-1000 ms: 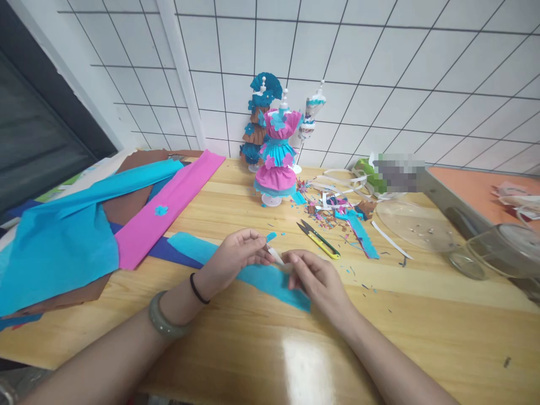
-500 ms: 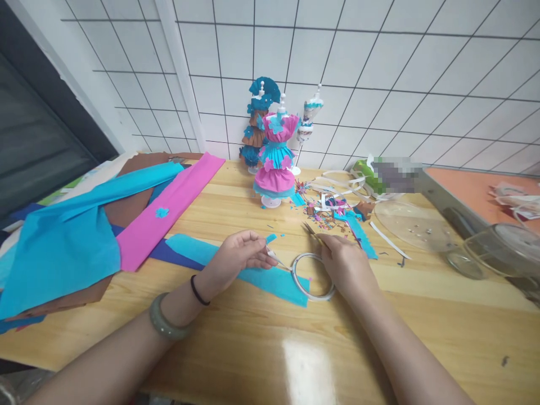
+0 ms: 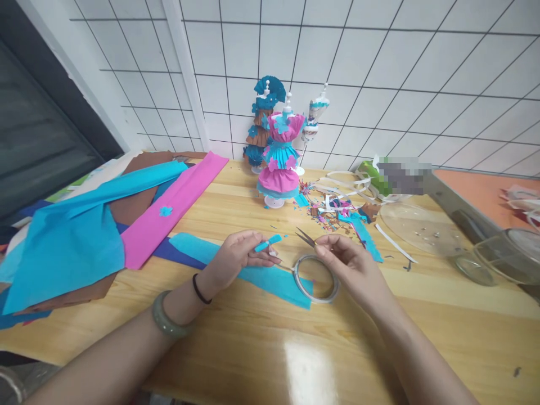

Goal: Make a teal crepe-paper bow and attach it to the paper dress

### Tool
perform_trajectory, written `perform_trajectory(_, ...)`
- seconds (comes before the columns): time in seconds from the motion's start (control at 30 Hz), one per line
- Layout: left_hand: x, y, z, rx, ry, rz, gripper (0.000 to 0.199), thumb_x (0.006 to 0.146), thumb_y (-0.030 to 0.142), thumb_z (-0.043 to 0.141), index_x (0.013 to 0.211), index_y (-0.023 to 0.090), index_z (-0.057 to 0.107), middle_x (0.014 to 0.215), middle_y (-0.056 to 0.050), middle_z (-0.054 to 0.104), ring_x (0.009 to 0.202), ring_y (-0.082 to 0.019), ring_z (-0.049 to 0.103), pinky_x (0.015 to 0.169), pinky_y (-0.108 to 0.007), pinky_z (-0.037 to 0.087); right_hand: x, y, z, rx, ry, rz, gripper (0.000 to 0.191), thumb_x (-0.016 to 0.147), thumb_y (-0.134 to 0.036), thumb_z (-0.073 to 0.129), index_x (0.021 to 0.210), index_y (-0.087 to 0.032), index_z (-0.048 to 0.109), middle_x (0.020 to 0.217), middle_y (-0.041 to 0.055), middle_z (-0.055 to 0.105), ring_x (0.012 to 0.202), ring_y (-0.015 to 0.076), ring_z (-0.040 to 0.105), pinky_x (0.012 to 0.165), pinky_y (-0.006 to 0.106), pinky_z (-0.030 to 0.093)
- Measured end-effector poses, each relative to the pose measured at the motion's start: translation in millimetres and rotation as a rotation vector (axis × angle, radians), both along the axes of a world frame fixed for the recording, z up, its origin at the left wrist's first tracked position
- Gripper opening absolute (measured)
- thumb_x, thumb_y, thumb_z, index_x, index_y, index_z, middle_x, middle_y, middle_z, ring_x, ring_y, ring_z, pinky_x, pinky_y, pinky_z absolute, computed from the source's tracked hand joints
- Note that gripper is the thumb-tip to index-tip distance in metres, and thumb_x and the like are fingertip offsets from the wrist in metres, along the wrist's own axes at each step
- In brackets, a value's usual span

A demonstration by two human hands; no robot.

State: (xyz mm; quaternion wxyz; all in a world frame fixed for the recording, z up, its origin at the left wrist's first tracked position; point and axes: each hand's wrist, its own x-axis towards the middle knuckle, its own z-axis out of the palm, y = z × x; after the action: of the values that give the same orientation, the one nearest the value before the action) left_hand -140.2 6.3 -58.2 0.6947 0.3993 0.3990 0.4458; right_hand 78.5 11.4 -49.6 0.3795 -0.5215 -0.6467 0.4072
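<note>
My left hand (image 3: pixel 242 252) pinches a small blue paper strip (image 3: pixel 269 243) between thumb and fingers. A narrow tail of tape runs from that hand to a tape roll (image 3: pixel 316 279), which lies partly over a long blue crepe paper strip (image 3: pixel 270 284). My right hand (image 3: pixel 352 267) is closed round small scissors (image 3: pixel 306 236) just right of the blue strip. Their dark blades point up and left, slightly apart; the handles are mostly hidden by the fingers. Beyond my hands stands a small white dress form in a pink and blue paper dress (image 3: pixel 280 152).
Two more dress forms stand behind, one with a teal and brown paper dress (image 3: pixel 259 132). Paper scraps (image 3: pixel 337 211) are scattered at the back right, near a clear plastic disc (image 3: pixel 415 228) and a clear container (image 3: pixel 506 256). Folded blue (image 3: pixel 76 247) and pink paper (image 3: pixel 181 208) lies left.
My right hand has turned, bringing more of its fingers into view, and the scissors' blades now sit apart. More of the small blue strip shows in my left hand. The view has shifted slightly.
</note>
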Motion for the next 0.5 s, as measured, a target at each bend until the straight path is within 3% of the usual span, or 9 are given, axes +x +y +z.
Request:
perform_trajectory(0.23,2.7,-0.8,-4.7,0.129,0.165,0.017,0.030,0.068,0.026,0.069,0.086,0.014,0.049,0.078,-0.005,0.068,0.076,-0.020,0.067,0.071,-0.032,0.053,-3.5,-7.3,0.9,0.032,-0.145,0.172,0.028,0.077,-0.043,0.058,0.086,-0.017,0.059,0.078,0.0039,0.062,0.068,0.0151,0.055,0.057,0.024,0.043)
perform_trajectory(0.5,1.4,-4.3,-8.6,0.186,0.262,-0.123,0.026,0.073,0.029,0.064,0.089,0.015,0.048,0.075,-0.005,0.068,0.073,-0.019,0.067,0.068,-0.030,0.053,0.2,-8.0,4.0,-0.043,-0.222,0.266,0.031,0.079,-0.046,0.053,0.083,-0.016,0.061,0.072,0.0018,0.061,0.058,0.0114,0.048,0.049,0.022,0.036)
